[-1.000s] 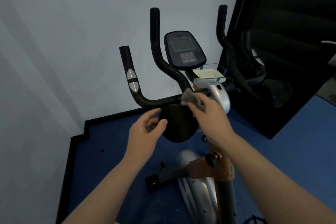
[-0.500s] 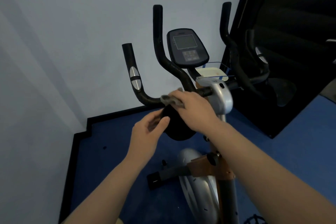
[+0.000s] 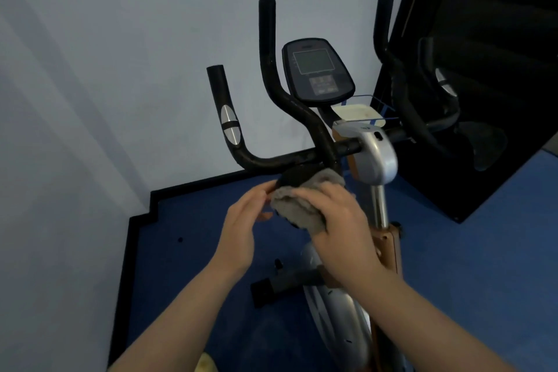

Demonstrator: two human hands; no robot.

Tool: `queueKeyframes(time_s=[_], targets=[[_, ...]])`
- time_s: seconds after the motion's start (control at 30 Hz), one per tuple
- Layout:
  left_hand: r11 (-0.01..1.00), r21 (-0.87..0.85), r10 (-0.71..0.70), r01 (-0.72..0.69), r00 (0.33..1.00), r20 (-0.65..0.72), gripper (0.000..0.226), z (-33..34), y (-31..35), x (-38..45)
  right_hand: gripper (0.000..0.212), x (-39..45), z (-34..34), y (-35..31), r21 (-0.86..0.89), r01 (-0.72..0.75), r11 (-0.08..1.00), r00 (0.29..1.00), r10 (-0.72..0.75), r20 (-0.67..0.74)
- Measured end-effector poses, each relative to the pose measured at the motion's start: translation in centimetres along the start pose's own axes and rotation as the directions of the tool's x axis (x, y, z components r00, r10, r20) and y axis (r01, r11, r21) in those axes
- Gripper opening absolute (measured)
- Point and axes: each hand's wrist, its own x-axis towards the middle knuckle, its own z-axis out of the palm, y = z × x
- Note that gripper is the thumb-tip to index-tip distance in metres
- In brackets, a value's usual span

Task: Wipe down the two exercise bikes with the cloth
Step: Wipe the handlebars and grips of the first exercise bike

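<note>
Wall: I see a pale wall (image 3: 105, 84) filling the left side, meeting a blue floor (image 3: 187, 266) edged by a black skirting.
Left forearm: it rises from the bottom edge, angled up and to the right.
Left hand: my left hand (image 3: 241, 226) is held side-on, fingers loosely curved, fingertips touching the left edge of the cloth; I cannot tell whether they pinch it.
Cloth: a grey cloth (image 3: 297, 205) is bunched against a round black pad (image 3: 297, 175) hanging below the handlebar.
Handlebar: black bars (image 3: 268, 75) curve upward, one with a silver sensor strip.
Right hand: my right hand (image 3: 338, 220) lies palm down over the cloth, fingers curled round it, pressing it to the pad.
Right forearm: it enters from the lower right corner.
Exercise bike: its console (image 3: 317, 69) sits above a silver and orange frame.
Mirror: a dark panel (image 3: 489, 69) stands at the right.
</note>
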Motion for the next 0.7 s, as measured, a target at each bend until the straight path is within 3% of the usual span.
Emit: queueKeyframes(time_s=[0.17, 0.27, 0.43, 0.5, 0.57, 0.63, 0.7], targets=[[0.997, 0.068, -0.039, 0.042, 0.998, -0.052, 0.038, 0.5, 1.2, 0.8, 0.047, 0.0, 0.7, -1.1, -0.004, -0.087, 0.996, 0.996, 0.087, 0.009], [0.978, 0.207, -0.005, 0.009, 1.0, -0.021, 0.026, 0.8, 2.3, 1.8, 0.044, -1.4, -1.8, -0.4, 0.027, 0.019, 0.999, 0.996, -0.021, 0.087], [0.869, 0.49, 0.043, -0.068, 0.997, 0.064, 0.017, 3.3, 3.8, 4.3, 0.047, 3.2, -4.0, 0.3, -0.011, 0.017, 1.0, 0.978, -0.019, -0.207], [0.827, 0.557, 0.04, -0.074, 0.996, 0.073, 0.021, 4.4, 3.6, 4.6, 0.051, 3.9, -3.4, 0.6, 0.017, -0.046, 0.999, 0.98, 0.049, -0.193], [0.785, 0.616, 0.064, -0.07, 0.997, 0.033, 0.026, 4.4, 2.9, 4.4, 0.055, 3.4, -2.9, 1.3, 0.17, -0.128, 0.977, 0.965, 0.163, -0.207], [0.77, 0.633, 0.083, -0.081, 0.996, 0.027, 0.029, 4.1, 2.3, 4.2, 0.059, 3.0, -3.8, 2.2, 0.302, -0.174, 0.937, 0.883, 0.285, -0.374], [0.79, 0.609, 0.081, -0.076, 0.997, 0.018, 0.03, 4.1, 1.9, 4.1, 0.05, 3.2, -5.2, 3.9, 0.263, -0.212, 0.941, 0.813, 0.319, -0.488]])
